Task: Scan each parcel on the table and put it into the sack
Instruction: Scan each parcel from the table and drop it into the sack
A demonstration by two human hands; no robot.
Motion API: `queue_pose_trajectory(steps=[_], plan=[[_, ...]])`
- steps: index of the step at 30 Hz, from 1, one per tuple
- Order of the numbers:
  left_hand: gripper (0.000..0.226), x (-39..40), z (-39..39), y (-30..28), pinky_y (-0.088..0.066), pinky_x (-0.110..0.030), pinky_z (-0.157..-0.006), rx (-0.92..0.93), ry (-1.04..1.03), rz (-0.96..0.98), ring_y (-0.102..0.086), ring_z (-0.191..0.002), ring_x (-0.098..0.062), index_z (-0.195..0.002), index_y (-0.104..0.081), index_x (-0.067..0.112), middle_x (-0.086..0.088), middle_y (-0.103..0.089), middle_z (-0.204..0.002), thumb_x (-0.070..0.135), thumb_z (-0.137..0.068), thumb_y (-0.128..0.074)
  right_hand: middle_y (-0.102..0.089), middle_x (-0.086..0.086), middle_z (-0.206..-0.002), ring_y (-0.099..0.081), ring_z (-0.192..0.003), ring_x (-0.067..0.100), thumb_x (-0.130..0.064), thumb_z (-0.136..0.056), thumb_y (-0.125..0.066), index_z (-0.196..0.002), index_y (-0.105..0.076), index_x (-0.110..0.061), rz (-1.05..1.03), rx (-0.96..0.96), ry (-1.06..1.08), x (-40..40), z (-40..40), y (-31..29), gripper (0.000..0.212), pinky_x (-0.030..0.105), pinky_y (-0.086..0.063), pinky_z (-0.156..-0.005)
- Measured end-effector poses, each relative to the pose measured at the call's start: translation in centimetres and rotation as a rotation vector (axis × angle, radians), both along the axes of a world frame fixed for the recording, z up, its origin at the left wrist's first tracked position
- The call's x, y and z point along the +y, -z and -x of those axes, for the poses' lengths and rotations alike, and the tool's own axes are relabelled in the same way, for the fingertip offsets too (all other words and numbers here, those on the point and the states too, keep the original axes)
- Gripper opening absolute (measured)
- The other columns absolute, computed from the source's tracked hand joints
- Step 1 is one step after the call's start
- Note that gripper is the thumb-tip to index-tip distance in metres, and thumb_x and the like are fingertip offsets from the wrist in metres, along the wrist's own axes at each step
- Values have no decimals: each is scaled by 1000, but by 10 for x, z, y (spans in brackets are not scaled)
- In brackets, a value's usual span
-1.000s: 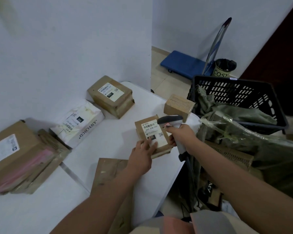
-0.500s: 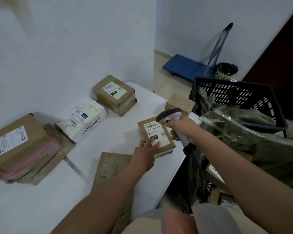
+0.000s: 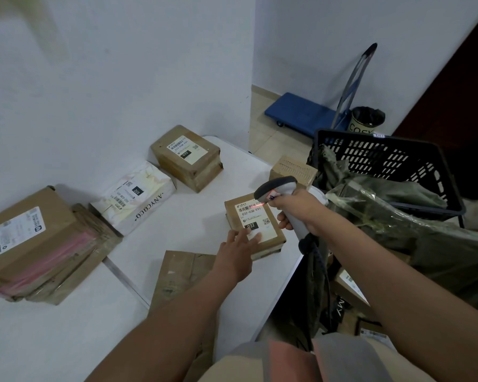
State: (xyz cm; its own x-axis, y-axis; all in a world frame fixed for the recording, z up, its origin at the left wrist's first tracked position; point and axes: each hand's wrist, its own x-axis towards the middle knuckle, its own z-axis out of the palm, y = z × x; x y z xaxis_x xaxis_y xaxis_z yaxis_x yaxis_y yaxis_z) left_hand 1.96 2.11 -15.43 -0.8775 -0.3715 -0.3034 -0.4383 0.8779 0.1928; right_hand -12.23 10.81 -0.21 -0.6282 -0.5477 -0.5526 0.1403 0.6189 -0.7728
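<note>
A white table (image 3: pixel 75 334) is seen from above, set against a white wall. Off its right edge a green sack (image 3: pixel 414 230) hangs open, draped over a black plastic crate (image 3: pixel 436 172), with cartons visible lower down inside it. At the table's left edge a large brown carton (image 3: pixel 31 238) is stacked on flattened cardboard. Along the far edge a white mailer bag (image 3: pixel 134 197) and a brown labelled box (image 3: pixel 186 158) are placed side by side, and a small brown box (image 3: pixel 291 168) is at the far right corner. A flat brown envelope (image 3: pixel 182 274) is laid at the near edge, partly covered by the left forearm.

Near the right edge a small labelled parcel (image 3: pixel 253 224) lies flat. The left hand (image 3: pixel 236 250) is rested on its near corner with fingers straight and spread. A grey handheld scanner (image 3: pixel 280 193) is gripped by the right hand (image 3: pixel 301 212), fingers curled round its handle, and a red line is cast on the parcel's barcode.
</note>
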Motion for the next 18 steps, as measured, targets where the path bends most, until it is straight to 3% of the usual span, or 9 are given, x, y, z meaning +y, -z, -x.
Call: queue_pose_trajectory(steps=[11, 15, 18], plan=[[67, -3, -7, 5, -44, -43, -102, 24, 50, 11, -19, -140, -29, -154, -23, 31, 1, -19, -158, 19, -94, -50, -58, 12, -61, -57, -44, 19, -16, -91, -63, -87, -60, -1, 24, -12, 51, 0, 4, 9, 16, 20, -42, -40], [45, -16, -24, 13, -55, -47, -84, 259, 176, 58, -49, -119, -32, -130, -59, 27, -4, -52, -136, 42, -92, -40, -59, 13, -64, -57, -47, 20, -16, -91, -63, -87, -58, -2, 1, -59, 48, 11, 6, 16, 16, 24, -43, -46], [44, -15, -18, 8, -38, -48, -109, 189, 53, 26, -35, -136, -32, -125, -58, 28, -1, -38, -151, 54, -98, -34, -60, 13, -66, -58, -47, 19, -18, -91, -63, -91, -58, 0, -36, -80, 79, 25, 10, 25, 19, 25, -44, -48]])
